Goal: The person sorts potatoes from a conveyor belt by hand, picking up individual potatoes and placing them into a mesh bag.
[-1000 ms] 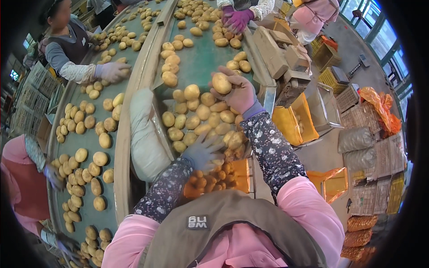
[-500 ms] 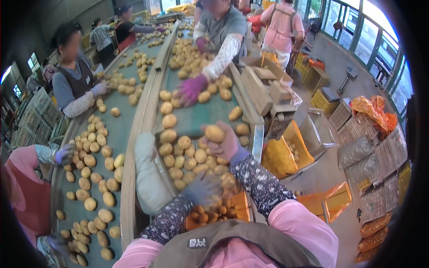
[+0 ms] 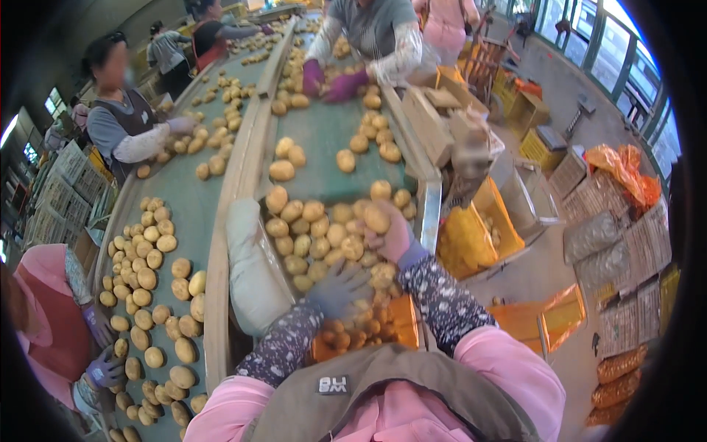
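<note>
My gloved right hand (image 3: 390, 239) grips a potato (image 3: 376, 217) at the right side of a metal chute heaped with potatoes (image 3: 294, 243). My left hand (image 3: 339, 291), in a grey-blue glove with fingers spread, rests on potatoes at the chute's lower end. Just below it is an orange sack (image 3: 403, 331) with potatoes inside. A pale padded bag (image 3: 250, 269) lies along the chute's left edge. The green conveyor (image 3: 317, 162) beyond the chute carries scattered potatoes.
Co-workers stand along the parallel left belt (image 3: 177, 243): one in grey sleeves (image 3: 121, 129), another in pink (image 3: 48, 309). A worker in purple gloves (image 3: 342, 87) handles potatoes at the upper belt. Cardboard boxes (image 3: 434, 125), yellow bags (image 3: 471, 236) and stacked crates (image 3: 622, 280) are at the right.
My right hand has lowered with the potato toward the heap. The purple-gloved worker's hands have moved farther up the belt. The view has tilted up since the earliest frame.
</note>
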